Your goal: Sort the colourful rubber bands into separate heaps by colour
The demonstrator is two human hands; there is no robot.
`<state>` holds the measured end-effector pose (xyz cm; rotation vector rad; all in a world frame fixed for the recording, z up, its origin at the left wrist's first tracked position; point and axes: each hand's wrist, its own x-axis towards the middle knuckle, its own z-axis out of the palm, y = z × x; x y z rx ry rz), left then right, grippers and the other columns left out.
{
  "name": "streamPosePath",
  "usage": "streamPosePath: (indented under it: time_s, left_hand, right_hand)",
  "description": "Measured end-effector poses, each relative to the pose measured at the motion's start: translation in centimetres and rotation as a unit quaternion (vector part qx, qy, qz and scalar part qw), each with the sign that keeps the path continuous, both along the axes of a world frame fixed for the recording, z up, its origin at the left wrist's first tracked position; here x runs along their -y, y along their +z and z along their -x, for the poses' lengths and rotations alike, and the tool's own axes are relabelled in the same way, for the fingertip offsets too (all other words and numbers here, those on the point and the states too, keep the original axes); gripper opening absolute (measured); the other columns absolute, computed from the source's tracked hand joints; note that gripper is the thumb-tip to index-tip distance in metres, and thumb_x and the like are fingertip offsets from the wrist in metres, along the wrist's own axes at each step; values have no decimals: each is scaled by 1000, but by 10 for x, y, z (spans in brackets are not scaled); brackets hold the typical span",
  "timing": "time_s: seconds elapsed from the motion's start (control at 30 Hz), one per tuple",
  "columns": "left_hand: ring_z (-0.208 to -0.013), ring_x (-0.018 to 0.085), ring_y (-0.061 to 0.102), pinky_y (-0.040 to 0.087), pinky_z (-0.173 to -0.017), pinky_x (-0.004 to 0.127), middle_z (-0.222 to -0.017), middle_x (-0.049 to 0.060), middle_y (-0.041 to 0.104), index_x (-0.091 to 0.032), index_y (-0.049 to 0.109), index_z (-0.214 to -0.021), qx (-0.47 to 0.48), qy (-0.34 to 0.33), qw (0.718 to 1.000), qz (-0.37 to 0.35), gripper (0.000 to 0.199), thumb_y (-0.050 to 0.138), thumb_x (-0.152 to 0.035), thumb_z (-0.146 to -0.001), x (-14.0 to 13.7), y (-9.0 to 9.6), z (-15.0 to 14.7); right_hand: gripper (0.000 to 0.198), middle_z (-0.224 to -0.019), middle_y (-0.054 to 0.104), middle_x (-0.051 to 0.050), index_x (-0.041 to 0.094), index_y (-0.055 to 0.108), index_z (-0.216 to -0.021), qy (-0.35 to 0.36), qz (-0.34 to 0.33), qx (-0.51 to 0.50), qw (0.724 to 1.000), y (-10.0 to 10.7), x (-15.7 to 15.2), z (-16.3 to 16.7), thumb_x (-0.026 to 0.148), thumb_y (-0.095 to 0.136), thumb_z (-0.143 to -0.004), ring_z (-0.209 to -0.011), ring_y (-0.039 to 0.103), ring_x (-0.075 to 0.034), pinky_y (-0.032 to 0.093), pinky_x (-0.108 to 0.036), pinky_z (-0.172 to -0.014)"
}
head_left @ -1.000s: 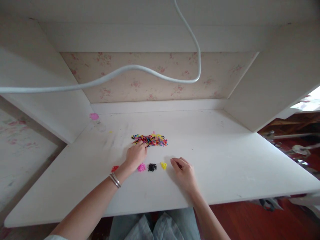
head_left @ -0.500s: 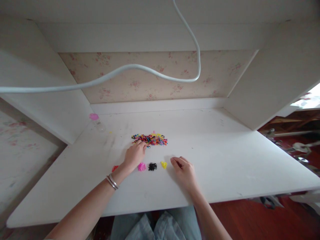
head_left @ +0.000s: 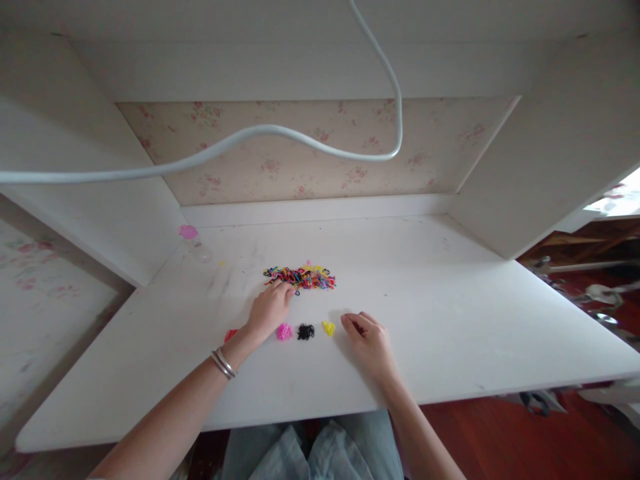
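A mixed heap of small colourful rubber bands [head_left: 303, 277] lies mid-table. My left hand [head_left: 270, 308] is at the heap's near left edge, its fingers bent together; whatever they pinch is too small to make out. Closer to me is a row of single-colour piles: red bands [head_left: 231, 335] partly behind my left wrist, pink bands [head_left: 285, 331], black bands [head_left: 305, 331] and yellow bands [head_left: 329, 328]. Just right of the yellow pile, my right hand [head_left: 367, 337] rests on the table with fingers curled and thumb against them; their contents are hidden.
The white table [head_left: 450, 320] has side panels left and right. A pink flower-shaped piece [head_left: 188, 232] and a small clear container [head_left: 202, 252] are at the back left. A white cable [head_left: 270, 130] hangs across the view above.
Both hands stay nearly where they were, the left still at the heap's near edge. The view has shifted very slightly.
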<state>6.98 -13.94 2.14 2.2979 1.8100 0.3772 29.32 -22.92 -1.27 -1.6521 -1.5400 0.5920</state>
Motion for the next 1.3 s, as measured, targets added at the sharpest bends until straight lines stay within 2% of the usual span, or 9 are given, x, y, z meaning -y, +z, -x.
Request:
streamPosePath:
  time_s: [0.5,0.67,0.83,0.93,1.03,1.17,1.3]
  left_hand:
    - [-90,16,60,43,-77,27,-101,5,63,-21,61,-95,1,8,999,-38,36,30,-40,-95,-1,-6,-1]
    - [-92,15,60,44,-79,27,-97,4,64,-21,62,-91,5,-4,999,-52,36,32,-39,-95,2,1,-3]
    - [-84,12,62,42,-69,23,-98,1,66,-24,64,-94,5,-25,997,-72,32,36,-39,-94,35,10,-4]
    - [-71,11,62,38,-57,23,-90,-1,68,-26,65,-91,-23,-30,992,-120,30,38,-40,-93,63,10,-3]
    - [-62,10,61,34,-51,24,-79,-3,67,-27,66,-86,-46,-30,984,-171,27,42,-38,-92,84,6,-5]
    - [-64,9,62,35,-52,24,-79,-3,69,-27,67,-86,-50,-28,974,-219,23,46,-33,-91,96,-3,-13]
    - [-65,9,63,35,-53,25,-82,-3,70,-27,68,-86,-61,-20,973,-220,23,47,-30,-91,98,-11,-19]
  right_hand:
    - [34,-70,58,0,23,72,-87,2,-2,-3,1000,0,1,0,41,44,-92,-59,52,-10,36,-21,-58]
    - [33,-71,58,0,23,72,-87,2,5,-5,1000,1,0,1,41,45,-92,-60,53,-10,36,-21,-59]
    - [33,-70,57,1,23,72,-86,3,3,-2,1000,1,1,1,42,45,-92,-59,52,-10,35,-21,-58]
    - [33,-72,59,0,23,72,-86,6,-1,2,1000,1,1,1,42,45,-92,-62,53,-10,36,-21,-59]
    - [33,-72,60,0,23,72,-85,4,0,4,1000,0,1,1,42,45,-92,-62,54,-10,36,-21,-60]
    - [35,-71,59,0,23,72,-85,3,0,6,1000,0,1,1,43,44,-92,-61,53,-10,36,-21,-59]
    - [36,-70,59,0,23,72,-85,5,2,6,1000,-1,2,1,44,43,-92,-60,53,-11,36,-22,-58]
